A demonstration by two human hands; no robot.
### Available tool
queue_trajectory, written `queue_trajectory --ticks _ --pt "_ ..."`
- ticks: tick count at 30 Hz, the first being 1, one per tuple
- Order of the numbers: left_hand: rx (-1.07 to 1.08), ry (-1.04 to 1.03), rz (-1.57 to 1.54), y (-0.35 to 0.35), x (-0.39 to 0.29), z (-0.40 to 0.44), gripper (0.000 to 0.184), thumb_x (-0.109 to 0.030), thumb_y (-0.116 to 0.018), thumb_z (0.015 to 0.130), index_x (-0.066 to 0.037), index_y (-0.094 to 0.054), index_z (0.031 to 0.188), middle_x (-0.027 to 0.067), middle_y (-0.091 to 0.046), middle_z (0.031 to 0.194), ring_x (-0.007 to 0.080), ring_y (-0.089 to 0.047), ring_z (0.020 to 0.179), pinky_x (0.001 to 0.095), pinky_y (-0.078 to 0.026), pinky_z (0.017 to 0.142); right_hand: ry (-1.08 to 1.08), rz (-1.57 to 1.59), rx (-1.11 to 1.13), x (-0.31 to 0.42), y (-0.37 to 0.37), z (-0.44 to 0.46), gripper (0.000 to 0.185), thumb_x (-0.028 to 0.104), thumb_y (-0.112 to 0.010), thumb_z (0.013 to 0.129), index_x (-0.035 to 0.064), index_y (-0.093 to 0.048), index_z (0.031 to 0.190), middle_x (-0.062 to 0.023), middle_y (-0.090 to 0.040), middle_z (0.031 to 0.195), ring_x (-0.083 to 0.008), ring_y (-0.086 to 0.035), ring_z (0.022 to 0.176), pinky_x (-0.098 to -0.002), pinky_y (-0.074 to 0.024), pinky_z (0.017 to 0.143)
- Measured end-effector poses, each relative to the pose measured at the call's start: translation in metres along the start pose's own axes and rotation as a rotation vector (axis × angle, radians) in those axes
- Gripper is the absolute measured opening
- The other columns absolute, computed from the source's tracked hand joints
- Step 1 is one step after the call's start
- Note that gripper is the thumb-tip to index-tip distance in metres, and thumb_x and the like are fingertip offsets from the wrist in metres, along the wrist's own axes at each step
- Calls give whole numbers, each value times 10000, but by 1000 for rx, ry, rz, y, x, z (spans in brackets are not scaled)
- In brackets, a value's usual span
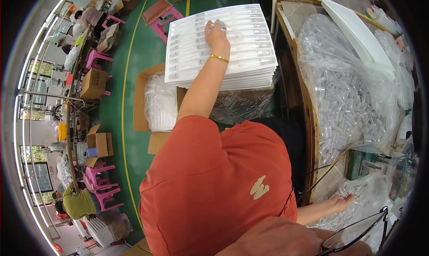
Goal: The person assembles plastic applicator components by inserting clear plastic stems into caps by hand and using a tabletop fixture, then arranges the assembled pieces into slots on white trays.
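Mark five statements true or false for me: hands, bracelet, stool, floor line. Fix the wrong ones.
1. The left hand is at the top of the stack of white trays. True.
2. The gold bracelet is on the right wrist. False: the gold bracelet is on the left wrist.
3. A pink stool near the stack bears a brown pad. True.
4. The floor line beside that stool is red. False: the floor line is yellow.
5. The right hand is inside a cardboard box. False: it is among clear plastic pieces.
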State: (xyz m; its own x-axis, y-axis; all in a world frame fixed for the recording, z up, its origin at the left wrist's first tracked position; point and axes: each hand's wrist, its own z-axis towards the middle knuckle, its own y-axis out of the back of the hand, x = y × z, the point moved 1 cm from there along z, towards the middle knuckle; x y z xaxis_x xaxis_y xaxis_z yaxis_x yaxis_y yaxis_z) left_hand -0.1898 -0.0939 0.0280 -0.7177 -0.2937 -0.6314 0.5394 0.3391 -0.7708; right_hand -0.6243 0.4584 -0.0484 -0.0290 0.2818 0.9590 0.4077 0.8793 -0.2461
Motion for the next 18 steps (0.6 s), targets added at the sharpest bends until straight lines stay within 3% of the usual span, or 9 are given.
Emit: queue_trajectory --ticks 6,9,11,12,14,18 --pt "26 -192 534 17 -19 -7 374 47 -555 709 29 -511 1081 133 -539 1031 186 -527 880 263 -424 783 -10 -15 6 6 -5 -12 338 237 -754 672 -26 -609 829 -54 -555 817 -148 -489 763 -269 -370 700" --pt "163 -310 718 27 -34 -13 333 46 -549 704 23 -552 1036 136 -555 1027 179 -527 891 272 -425 788 -13 -38 -15 15 -11 -27 344 246 -751 675 -28 -602 821 -52 -549 818 -143 -484 771 -264 -370 700" --pt "252 -383 1001 36 -44 -9 295 37 -532 711 0 -578 1000 124 -572 1028 190 -538 917 276 -427 788 -20 -44 -26 15 -13 -31 352 249 -750 675 -29 -602 833 -53 -549 826 -142 -482 773 -264 -369 703" --pt "253 -378 1002 41 -48 -6 295 37 -532 711 0 -578 1000 124 -572 1028 190 -538 917 276 -427 788 -12 -45 -16 15 -13 -31 355 254 -747 679 -26 -602 840 -52 -548 833 -140 -479 776 -263 -367 705" --pt "337 -614 1143 46 -56 -1 254 30 -503 732 -24 -600 960 116 -577 1039 215 -550 897 282 -428 775 -4 -46 -7 16 -14 -32 357 259 -744 682 -24 -602 847 -51 -547 841 -138 -476 779 -262 -365 707" --pt "559 -681 1198 38 -64 -6 226 0 -519 747 -39 -603 953 112 -575 1012 252 -529 898 303 -411 795 -54 -68 -24 14 -10 -26 374 228 -749 676 -35 -606 900 -65 -557 880 -160 -481 811 -292 -363 744"
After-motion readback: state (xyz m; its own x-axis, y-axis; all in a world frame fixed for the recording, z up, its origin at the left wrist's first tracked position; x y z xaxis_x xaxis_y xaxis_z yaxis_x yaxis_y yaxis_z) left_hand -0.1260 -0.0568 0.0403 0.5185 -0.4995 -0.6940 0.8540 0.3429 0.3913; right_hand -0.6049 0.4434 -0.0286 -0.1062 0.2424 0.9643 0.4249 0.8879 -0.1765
